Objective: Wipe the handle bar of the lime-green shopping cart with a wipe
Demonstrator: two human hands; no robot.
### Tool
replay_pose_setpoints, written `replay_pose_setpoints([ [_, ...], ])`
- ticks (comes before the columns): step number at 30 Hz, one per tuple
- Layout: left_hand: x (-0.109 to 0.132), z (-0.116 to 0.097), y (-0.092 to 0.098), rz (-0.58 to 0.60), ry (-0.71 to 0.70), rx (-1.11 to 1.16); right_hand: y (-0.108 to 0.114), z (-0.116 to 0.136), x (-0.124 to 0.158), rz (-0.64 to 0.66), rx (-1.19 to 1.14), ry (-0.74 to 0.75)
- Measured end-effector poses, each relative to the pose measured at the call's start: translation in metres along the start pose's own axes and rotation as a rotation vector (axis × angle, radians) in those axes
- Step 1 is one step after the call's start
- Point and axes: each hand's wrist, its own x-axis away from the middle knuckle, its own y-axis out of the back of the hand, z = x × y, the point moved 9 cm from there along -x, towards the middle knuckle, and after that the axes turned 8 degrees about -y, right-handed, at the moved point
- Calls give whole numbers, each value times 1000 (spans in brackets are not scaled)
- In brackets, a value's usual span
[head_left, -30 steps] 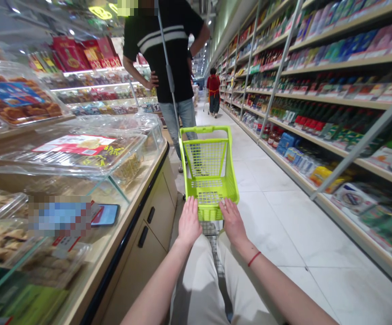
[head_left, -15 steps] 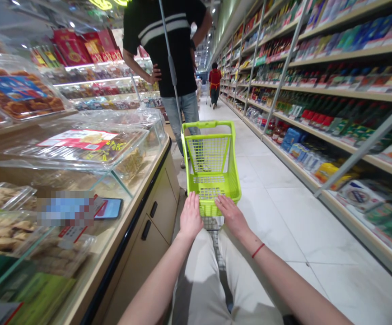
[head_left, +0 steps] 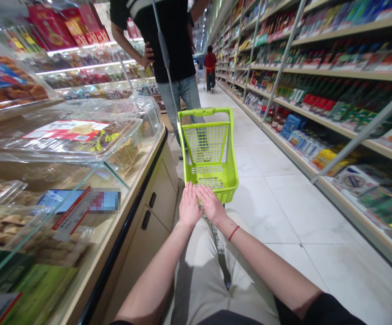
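Observation:
Before my knees stands a lime-green plastic shopping basket (head_left: 235, 180) with a raised handle, and its visible inside is bare. My left hand (head_left: 189, 205) lies over my left knee, fingers stretched out flat and together. Beside it my right hand (head_left: 211, 203) is also flat, its fingertips close to the left fingers. Both sets of fingertips overlap the basket's near edge in view; whether they touch it I cannot tell. Neither hand holds anything. A red cord (head_left: 234, 233) circles my right wrist. Light trousers (head_left: 201, 271) cover my legs.
On the left a wooden counter (head_left: 164, 189) bears clear food boxes (head_left: 70, 133), a glass divider and a phone (head_left: 63, 198). A person in jeans (head_left: 189, 97) stands behind the basket; a person in red (head_left: 210, 63) is farther off. Stocked shelves (head_left: 338, 131) line the right.
My right hand has moved left, up against my left hand. The basket and the surroundings sit slightly higher and to the left in view.

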Motion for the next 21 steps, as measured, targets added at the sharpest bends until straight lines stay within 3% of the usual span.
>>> replay_pose_setpoints([
  [4,1,2,1,5,-5,6,16,-21,13,31,60,45],
  [9,1,2,1,-4,3,38,54,-79,39,-5,126,-49],
  [12,0,0,2,-17,2,37,66,-98,48,-62,141,-118],
  [15,0,0,1,-24,11,24,58,-87,43,-110,105,-137],
  [21,1,0,-2,-34,12,19,14,-16,6,-42,37,-10],
])
